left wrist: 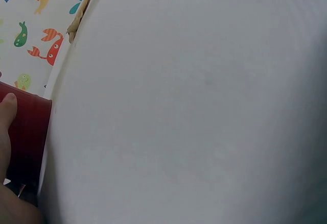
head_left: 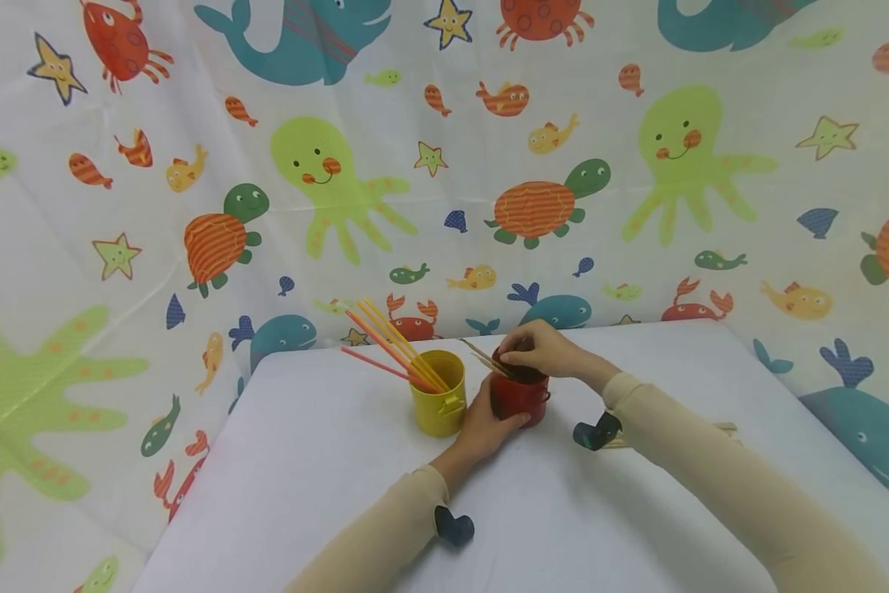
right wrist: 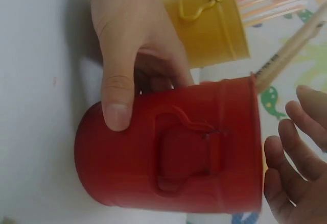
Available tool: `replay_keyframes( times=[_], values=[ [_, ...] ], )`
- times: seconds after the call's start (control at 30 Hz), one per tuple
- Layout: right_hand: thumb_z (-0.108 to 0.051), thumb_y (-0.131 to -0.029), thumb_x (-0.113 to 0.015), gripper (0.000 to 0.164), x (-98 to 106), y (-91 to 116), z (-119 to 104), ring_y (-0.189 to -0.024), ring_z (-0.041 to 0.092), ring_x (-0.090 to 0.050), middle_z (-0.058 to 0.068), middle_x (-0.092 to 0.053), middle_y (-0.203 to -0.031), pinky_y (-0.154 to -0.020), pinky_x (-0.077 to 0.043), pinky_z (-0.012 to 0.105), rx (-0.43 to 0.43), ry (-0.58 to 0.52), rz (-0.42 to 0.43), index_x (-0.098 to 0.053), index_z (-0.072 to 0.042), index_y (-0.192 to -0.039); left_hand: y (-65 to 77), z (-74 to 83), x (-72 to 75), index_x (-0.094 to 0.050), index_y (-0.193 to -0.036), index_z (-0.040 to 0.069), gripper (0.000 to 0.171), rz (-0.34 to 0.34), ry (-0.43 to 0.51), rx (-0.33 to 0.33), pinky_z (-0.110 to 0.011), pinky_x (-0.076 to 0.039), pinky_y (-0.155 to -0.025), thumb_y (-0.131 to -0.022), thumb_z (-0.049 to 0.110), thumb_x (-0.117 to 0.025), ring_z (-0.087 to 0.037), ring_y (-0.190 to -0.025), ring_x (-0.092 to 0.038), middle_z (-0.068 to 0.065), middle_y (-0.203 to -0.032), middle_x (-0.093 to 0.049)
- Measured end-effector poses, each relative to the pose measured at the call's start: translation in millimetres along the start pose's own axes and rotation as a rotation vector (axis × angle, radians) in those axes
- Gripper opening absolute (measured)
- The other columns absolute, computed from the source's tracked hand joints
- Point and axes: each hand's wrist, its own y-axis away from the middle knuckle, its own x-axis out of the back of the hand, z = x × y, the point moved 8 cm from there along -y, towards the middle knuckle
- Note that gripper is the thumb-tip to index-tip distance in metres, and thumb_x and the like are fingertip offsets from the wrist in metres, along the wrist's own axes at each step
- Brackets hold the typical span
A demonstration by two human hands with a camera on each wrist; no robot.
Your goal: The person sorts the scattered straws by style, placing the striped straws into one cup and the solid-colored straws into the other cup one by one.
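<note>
A red metal bucket (head_left: pixel 521 401) with a small wire handle stands upright on the white table. My left hand (head_left: pixel 484 424) grips its side, thumb in front, and the right wrist view shows that thumb pressed on the red wall. Wooden sticks (head_left: pixel 486 359) lean out of the bucket's mouth; one (right wrist: pixel 291 53) carries dark print. Over the rim is my right hand (head_left: pixel 544 350), its fingers loosely bent. No stick shows between those fingers (right wrist: pixel 294 152) in the right wrist view. The bucket's inside is mostly hidden.
Left of the red bucket, close by, stands a yellow bucket (head_left: pixel 437 416) holding several orange and yellow sticks (head_left: pixel 392 333). More wooden sticks (head_left: pixel 726 427) lie on the table (head_left: pixel 325 478), partly behind the right sleeve. A cloth with sea animals (head_left: pixel 429 222) hangs behind.
</note>
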Motion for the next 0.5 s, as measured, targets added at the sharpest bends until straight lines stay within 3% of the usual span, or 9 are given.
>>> replay_keyframes(
  times=[0.27, 0.5],
  values=[
    [-0.022, -0.092, -0.065, 0.021, 27, 15, 0, -0.083, 0.018, -0.070, 0.013, -0.072, -0.101, -0.079, -0.061, 0.035, 0.001, -0.011, 0.072, -0.072, -0.006, -0.104, -2.5, 6.3, 1.7, -0.021, -0.151, 0.028, 0.087, 0.001, 0.013, -0.023, -0.044, -0.040, -0.115, -0.083, 0.037, -0.075, -0.018, -0.139, -0.043, 0.004, -0.149, -0.044],
    [-0.023, -0.093, -0.064, 0.024, 36, 34, 10, -0.090, 0.024, -0.070, 0.014, -0.072, -0.103, -0.084, -0.059, 0.038, -0.014, -0.012, 0.086, -0.071, -0.004, -0.106, 1.1, 0.3, -0.7, -0.020, -0.151, 0.030, 0.088, -0.002, 0.018, 0.001, -0.045, -0.040, -0.114, -0.082, 0.038, -0.075, -0.018, -0.140, -0.041, 0.005, -0.150, -0.043]
  ],
)
